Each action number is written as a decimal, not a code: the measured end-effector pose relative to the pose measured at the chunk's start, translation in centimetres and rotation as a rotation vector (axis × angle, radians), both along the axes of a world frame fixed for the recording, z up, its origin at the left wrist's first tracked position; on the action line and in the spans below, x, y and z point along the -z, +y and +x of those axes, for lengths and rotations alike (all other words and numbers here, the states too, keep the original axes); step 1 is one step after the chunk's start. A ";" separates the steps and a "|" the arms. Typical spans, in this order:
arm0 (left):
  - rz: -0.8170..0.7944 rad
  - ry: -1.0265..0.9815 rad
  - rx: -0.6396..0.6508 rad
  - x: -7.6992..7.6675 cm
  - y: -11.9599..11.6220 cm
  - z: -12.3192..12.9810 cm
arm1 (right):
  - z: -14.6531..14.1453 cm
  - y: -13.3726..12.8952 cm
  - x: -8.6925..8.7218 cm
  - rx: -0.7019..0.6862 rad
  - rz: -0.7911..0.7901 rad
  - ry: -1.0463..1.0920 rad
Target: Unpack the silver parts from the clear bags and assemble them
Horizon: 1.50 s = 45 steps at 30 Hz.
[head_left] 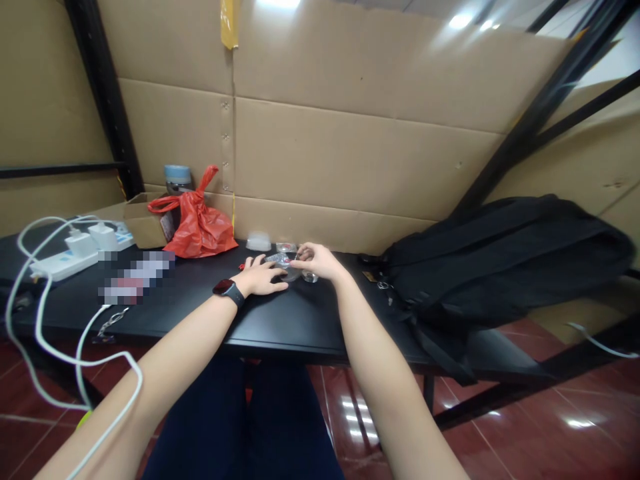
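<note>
Palm down, your left hand [255, 277] lies on the black table [300, 327], fingers loosely spread, their tips at the small shiny plastic piece [275, 259]; whether they grip it, I can't tell! Over to your right hand [320, 261]: thumb and fingertips bend close together, nearly meeting, near that piece's right end, and whatever sits in the pinch is too small to make out. Just below those fingers, a clear round item [310, 277]! Beyond your fingertips, a whitish translucent box [259, 241] and a small clear box [287, 247]; left of them, a knotted red bag [203, 230].
</note>
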State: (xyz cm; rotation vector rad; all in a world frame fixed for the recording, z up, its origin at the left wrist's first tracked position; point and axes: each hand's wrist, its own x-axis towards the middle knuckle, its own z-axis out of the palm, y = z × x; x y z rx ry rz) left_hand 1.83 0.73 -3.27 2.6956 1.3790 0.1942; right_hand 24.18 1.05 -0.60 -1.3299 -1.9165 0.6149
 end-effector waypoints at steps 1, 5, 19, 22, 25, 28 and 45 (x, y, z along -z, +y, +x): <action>-0.015 0.006 -0.006 0.0 0.0 0.0 | -0.1 0.0 0.1 0.010 -0.007 -0.016; -0.063 0.015 0.041 -0.8 -0.3 -0.3 | -0.2 -0.1 0.1 0.063 0.015 -0.193; -0.185 0.064 0.068 -2.3 -0.6 -1.3 | -1.5 -0.2 0.3 -0.020 0.009 -0.441; -0.183 0.075 0.090 -2.2 -0.5 -1.4 | -0.4 -0.1 0.0 -0.066 -0.044 -0.447; -0.174 0.074 0.105 -2.1 -0.4 -1.5 | 0.3 0.1 -0.2 -0.110 -0.117 -0.427; -0.164 0.058 0.103 -2.0 -0.4 -1.5 | -0.1 0.1 -0.1 -0.145 -0.120 -0.366; -0.068 -0.013 0.116 -1.9 0.1 -1.7 | -3.8 1.0 1.7 0.086 0.271 -0.537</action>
